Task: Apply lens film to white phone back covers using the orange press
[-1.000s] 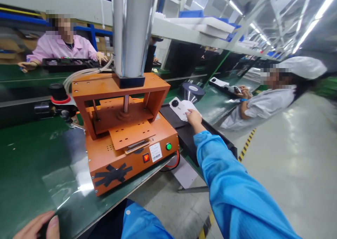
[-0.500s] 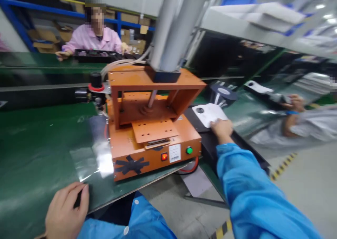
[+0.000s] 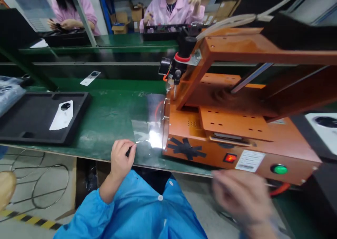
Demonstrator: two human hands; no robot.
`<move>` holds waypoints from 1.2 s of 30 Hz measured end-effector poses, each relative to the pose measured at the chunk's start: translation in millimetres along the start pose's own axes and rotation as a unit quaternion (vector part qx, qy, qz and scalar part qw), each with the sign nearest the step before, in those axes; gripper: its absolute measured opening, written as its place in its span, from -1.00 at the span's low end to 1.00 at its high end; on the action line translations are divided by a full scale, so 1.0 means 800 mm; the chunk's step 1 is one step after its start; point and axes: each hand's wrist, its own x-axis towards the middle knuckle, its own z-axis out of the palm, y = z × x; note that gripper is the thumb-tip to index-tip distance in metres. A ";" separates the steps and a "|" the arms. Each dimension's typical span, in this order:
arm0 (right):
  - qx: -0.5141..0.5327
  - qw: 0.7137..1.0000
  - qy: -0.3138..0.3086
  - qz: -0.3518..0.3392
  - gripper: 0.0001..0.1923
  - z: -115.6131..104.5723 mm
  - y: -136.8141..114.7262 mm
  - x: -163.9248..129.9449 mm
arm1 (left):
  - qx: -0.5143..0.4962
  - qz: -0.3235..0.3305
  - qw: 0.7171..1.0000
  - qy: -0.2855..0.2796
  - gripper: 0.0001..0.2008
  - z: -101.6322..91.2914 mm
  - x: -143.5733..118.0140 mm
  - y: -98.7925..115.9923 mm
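Left hand [image 3: 121,158] at the near edge of the green bench [image 3: 105,126], fingers curled narrow and pinching the near corner of a clear film sheet [image 3: 147,126]. The sheet lies flat on the bench, glare on it, its far side running up against the orange press [image 3: 223,126] at the hand's 3 o'clock.

Right hand [image 3: 242,197] is blurred, hanging in the air in front of the press, below its green button [image 3: 279,169]. Fingers look loosely spread; whether it holds anything I cannot tell.

On the press front: a black tape cross [image 3: 185,149], a lit red switch [image 3: 229,158], a white label [image 3: 249,160]. A black knob with a red collar [image 3: 184,49] sits on its far left corner.

At 9 o'clock from the left hand, a black tray [image 3: 31,133] with a white cover [image 3: 62,114] lying in it. Another white cover [image 3: 90,78] lies further back, at 11 o'clock. A third white piece [image 3: 325,128] shows at the right edge, behind the press.

Across the line, two people in pink coats [image 3: 173,11] work at dark trays.
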 end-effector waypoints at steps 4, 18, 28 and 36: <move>0.057 0.990 -0.110 -0.071 -0.61 0.082 -0.115 0.007 | 0.045 -0.056 0.997 0.021 -0.79 -0.029 0.010 -0.032; 0.069 0.976 -0.178 -0.106 -0.85 0.118 -0.146 0.097 | 0.047 -0.031 0.970 -0.238 -0.50 0.042 0.156 -0.066; -0.043 0.961 -0.273 0.012 -0.74 0.213 -0.144 0.165 | -0.014 -0.038 0.965 -0.260 -0.58 0.018 0.093 -0.057; -0.018 0.953 -0.287 0.090 -0.49 0.280 -0.127 0.141 | -0.088 -0.070 0.972 -0.207 -0.42 0.019 0.083 -0.058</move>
